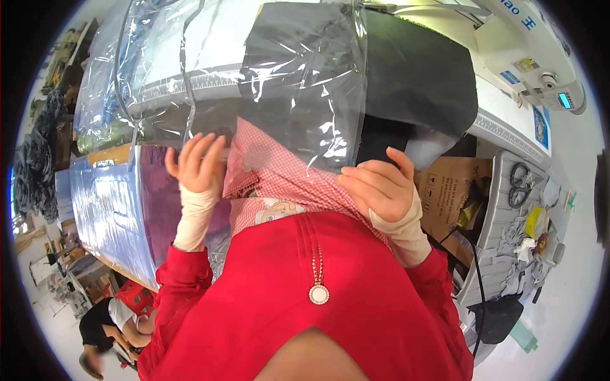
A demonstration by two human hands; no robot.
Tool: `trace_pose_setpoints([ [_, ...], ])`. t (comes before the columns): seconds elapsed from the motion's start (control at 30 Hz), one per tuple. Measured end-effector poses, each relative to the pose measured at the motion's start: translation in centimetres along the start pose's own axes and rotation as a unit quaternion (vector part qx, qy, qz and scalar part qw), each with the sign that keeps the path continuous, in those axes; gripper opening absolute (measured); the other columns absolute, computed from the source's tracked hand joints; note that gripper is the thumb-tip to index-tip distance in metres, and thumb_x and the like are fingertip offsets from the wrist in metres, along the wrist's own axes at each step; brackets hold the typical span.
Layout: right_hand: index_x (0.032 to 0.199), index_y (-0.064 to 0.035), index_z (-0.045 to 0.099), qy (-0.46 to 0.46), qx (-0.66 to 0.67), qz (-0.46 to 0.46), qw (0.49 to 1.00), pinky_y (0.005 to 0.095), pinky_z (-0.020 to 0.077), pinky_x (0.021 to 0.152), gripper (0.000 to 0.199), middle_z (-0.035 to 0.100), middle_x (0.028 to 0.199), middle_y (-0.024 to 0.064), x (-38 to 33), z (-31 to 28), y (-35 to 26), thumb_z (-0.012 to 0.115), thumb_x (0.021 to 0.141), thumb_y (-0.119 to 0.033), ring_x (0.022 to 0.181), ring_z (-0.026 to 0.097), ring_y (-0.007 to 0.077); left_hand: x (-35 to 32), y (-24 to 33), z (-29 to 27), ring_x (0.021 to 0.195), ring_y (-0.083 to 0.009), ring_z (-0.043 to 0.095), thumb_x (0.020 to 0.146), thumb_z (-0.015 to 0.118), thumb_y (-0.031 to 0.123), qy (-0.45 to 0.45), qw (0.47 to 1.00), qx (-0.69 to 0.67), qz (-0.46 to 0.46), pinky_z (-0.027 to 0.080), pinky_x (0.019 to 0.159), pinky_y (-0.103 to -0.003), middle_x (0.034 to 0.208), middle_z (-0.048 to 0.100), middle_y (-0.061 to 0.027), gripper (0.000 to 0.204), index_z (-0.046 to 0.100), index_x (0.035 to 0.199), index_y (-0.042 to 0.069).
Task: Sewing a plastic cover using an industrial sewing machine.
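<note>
A clear plastic sheet (298, 136) with dark trim strips hangs in front of me, over a black fabric panel (419, 76). My left hand (202, 164) is open beside the sheet's lower left part, its fingers stretched upward and spread. At the sheet's lower right corner is my right hand (384, 187), with fingers extended to the plastic edge and the thumb raised apart from them. Whether anything lies under those fingertips is hidden. Below the sheet a red-and-white checked apron (286, 184) covers my lap.
A white sewing machine (530, 57) with a small lit display stands at the far right. Near it are a grey tray (489, 235) of scraps, black-handled scissors (519, 185) and a cardboard box (445, 197). Stacked plastic-covered sheets (108, 203) lie left. Another person (105, 327) sits at lower left.
</note>
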State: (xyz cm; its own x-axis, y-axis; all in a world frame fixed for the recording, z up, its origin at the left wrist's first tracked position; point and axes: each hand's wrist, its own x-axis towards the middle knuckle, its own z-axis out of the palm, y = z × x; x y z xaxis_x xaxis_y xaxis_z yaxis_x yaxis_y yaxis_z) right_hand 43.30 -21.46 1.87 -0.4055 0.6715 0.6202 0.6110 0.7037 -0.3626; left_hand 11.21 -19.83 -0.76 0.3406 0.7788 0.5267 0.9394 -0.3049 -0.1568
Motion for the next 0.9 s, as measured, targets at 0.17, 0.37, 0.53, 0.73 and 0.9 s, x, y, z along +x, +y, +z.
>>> trace_pose_setpoints([
  [0.17, 0.086, -0.0128, 0.067, -0.02, 0.007, -0.028, 0.999, 0.0347, 0.0386, 0.092, 0.023, 0.063, 0.089, -0.0035, 0.4, -0.3, 0.2, 0.065, 0.064, -0.006, 0.081, 0.057, 0.0112, 3.1, -3.6, -3.5, 0.085, -0.0135, 0.062, 0.069, 0.065, 0.004, 0.046, 0.999, -0.021, 0.007, 0.02, 0.104, -0.038, 0.083, 0.064, 0.0035, 0.024, 0.07, 0.089, 0.016],
  [0.37, 0.086, -0.0116, 0.067, -0.044, 0.049, -0.028, 0.997, 0.0354, 0.0388, 0.093, 0.022, 0.064, 0.088, -0.0019, -0.3, 0.3, 1.2, 0.064, 0.065, -0.007, 0.081, 0.058, 0.0124, 4.7, -4.6, -6.7, 0.088, -0.0185, 0.063, 0.068, 0.068, 0.005, -0.001, 0.996, -0.042, 0.081, 0.026, 0.103, -0.042, 0.08, 0.062, 0.0015, 0.022, 0.068, 0.088, 0.013],
  [0.53, 0.087, -0.0127, 0.066, -0.06, 0.047, -0.033, 0.997, 0.0358, 0.0374, 0.094, 0.02, 0.064, 0.088, -0.0029, -0.1, 0.6, 1.2, 0.067, 0.068, -0.01, 0.08, 0.058, 0.0123, 1.7, -5.1, -2.5, 0.087, -0.0152, 0.062, 0.067, 0.063, 0.005, -0.099, 0.982, -0.127, 0.102, 0.031, 0.102, -0.048, 0.077, 0.059, 0.0006, 0.021, 0.065, 0.087, 0.01],
  [0.73, 0.089, -0.0167, 0.067, -0.104, 0.027, -0.062, 0.992, 0.0366, 0.0353, 0.095, 0.02, 0.064, 0.09, -0.0051, 0.1, -0.7, 2.4, 0.065, 0.069, -0.017, 0.082, 0.058, 0.0113, 2.8, -4.7, -3.5, 0.083, -0.0142, 0.062, 0.066, 0.063, 0.006, -0.07, 0.983, -0.117, 0.119, 0.03, 0.102, -0.048, 0.078, 0.059, 0.0007, 0.023, 0.066, 0.088, 0.011],
  [0.9, 0.098, -0.0116, 0.063, -0.127, 0.07, -0.066, 0.987, 0.038, 0.0401, 0.091, 0.029, 0.063, 0.097, 0.0, 1.6, -1.6, 3.7, 0.063, 0.07, -0.01, 0.085, 0.058, 0.0152, 3.6, -4.5, -3.1, 0.082, -0.0133, 0.061, 0.067, 0.064, 0.008, -0.058, 0.985, -0.107, 0.121, 0.028, 0.103, -0.05, 0.077, 0.059, 0.0013, 0.022, 0.066, 0.089, 0.012],
])
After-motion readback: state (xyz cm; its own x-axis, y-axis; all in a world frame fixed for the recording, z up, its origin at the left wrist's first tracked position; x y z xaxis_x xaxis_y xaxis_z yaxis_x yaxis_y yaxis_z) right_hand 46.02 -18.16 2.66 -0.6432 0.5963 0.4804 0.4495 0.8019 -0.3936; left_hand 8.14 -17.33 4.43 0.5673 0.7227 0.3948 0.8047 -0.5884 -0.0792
